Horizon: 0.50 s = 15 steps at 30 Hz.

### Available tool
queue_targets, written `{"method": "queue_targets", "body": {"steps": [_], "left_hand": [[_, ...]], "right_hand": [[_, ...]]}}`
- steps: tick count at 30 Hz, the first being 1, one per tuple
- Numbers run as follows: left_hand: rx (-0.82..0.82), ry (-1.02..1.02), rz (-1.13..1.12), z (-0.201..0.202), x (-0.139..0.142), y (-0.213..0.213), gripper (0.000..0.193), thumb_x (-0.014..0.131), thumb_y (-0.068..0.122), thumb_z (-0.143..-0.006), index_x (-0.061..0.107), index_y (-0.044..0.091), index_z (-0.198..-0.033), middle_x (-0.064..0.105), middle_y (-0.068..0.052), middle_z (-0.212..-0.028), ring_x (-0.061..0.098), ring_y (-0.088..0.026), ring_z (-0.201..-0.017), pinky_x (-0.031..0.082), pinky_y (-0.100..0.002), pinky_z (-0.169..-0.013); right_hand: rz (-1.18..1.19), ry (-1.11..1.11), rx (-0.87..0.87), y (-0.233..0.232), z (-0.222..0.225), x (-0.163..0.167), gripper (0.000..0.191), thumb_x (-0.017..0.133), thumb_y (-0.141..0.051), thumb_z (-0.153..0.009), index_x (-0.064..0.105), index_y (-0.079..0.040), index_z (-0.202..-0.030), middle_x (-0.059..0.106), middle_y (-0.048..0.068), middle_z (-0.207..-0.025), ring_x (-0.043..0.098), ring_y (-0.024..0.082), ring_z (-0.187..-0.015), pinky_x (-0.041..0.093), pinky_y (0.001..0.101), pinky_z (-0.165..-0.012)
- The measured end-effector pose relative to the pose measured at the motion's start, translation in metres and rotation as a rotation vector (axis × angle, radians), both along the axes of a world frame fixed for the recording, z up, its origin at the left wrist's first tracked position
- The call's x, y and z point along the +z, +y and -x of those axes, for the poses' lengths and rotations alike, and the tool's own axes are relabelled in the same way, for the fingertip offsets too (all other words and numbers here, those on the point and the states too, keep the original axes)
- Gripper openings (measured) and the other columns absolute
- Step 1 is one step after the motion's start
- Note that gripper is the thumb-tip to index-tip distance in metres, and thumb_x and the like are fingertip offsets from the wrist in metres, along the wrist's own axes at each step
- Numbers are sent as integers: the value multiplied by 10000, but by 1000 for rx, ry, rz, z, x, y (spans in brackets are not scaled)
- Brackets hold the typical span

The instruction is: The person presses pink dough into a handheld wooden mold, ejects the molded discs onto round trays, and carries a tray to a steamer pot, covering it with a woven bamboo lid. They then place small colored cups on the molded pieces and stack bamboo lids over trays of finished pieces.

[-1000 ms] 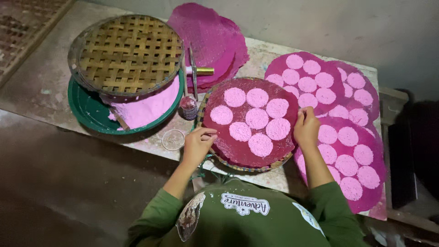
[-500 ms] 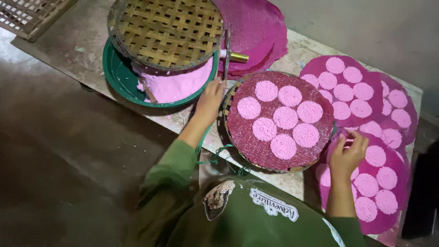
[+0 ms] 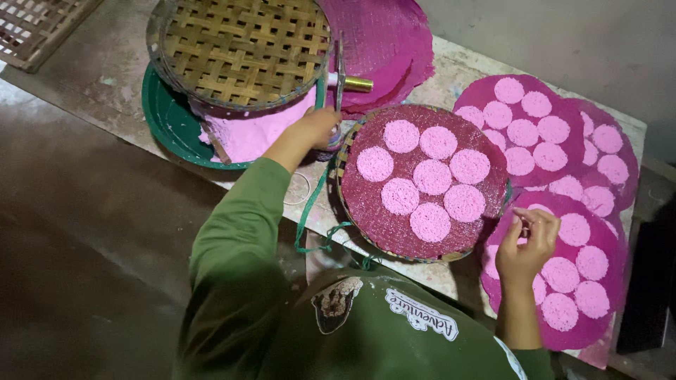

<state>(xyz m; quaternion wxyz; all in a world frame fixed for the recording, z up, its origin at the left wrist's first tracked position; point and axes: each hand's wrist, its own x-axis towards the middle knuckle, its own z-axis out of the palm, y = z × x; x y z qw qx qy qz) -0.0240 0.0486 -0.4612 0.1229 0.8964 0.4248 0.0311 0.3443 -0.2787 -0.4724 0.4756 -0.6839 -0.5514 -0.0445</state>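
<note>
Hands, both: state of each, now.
Left hand: closed around something small by the round tray's edge; what it is cannot be told.
Right hand: fingers loosely curled over the pink sheets; holding nothing visible.

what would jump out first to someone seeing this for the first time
The round tray at the centre of the table, dark magenta and carrying seven pale pink discs, draws the eye first. To its right lie more magenta sheets dotted with the same discs, with the right hand over their near edge. At upper left a woven bamboo sieve sits on a green basin holding pink paste, and the left hand reaches beside it.
</note>
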Motion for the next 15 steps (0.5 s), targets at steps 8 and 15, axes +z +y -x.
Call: {"method": "queue_targets", "body": {"steps": [8,15], "left_hand": [[-128,-363,86,19,55,-38,1030,928,87,-559,443,54,-1468,508,-222,-1349,516,-400,-1252,426,-428,-1091],[-122,-300,154,-28,73,-139,1367,909,55,-577,34,102,-1627,508,-234,-1310,498,-414,-1217,446,-483,-1052]], "right_hand": [[-105,-103,292,65,41,25,113,605,-47,-1031,683,-65,-1111,652,102,-1056,626,189,-999,529,333,-937],[492,404,665,136,121,66,278,712,-222,-962,670,-74,-1194,695,80,-978,647,157,-793,525,297,-682]]}}
